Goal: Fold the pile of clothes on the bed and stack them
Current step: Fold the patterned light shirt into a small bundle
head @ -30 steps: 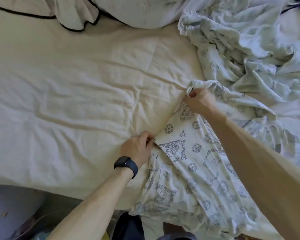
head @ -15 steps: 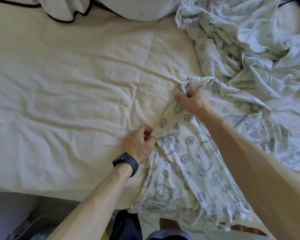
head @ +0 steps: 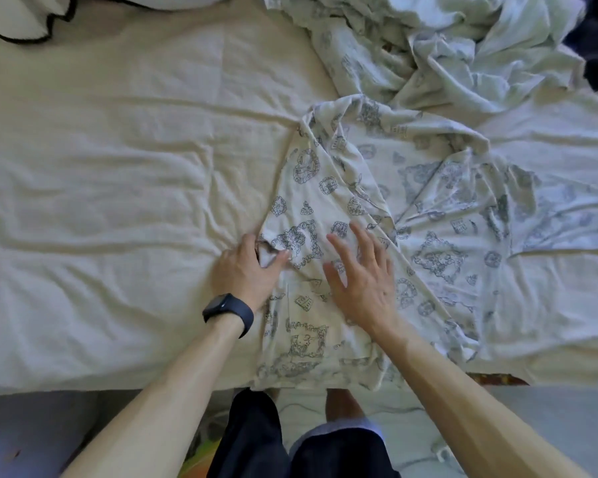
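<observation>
left hand (head: pixel 246 267): centre of the frame, right at the shirt's (head: pixel 325 188) left edge. Thumb and fingers are curled in, pinching a little bunch of cloth at that edge. The rest of the hand sits on the bed (head: pixel 101 167).
right hand (head: pixel 363 281): just right of the left one, not touching it. Fingers straight and spread wide, palm down on the shirt, gripping nothing. It's a bit blurry, so I can't tell whether it's pressing or only just touching.
shirt: whitish with a dark doodle print, lying across the centre and right of the frame. Its left part is a long slanted flap, narrow at upper centre and wider lower down. The bottom hem hangs slightly over the bed's near edge.
pile (head: pixel 446 53): upper right, crumpled pale clothes, near edge touching the top of the shirt.
bed: cream cover, pretty wrinkled, fills the left half.
watch (head: pixel 228 313): dark band on the left wrist.
pillow (head: pixel 21 15): upper left corner, white with black piping.
shorts (head: pixel 249 443): dark, bottom centre, below the bed's edge.
</observation>
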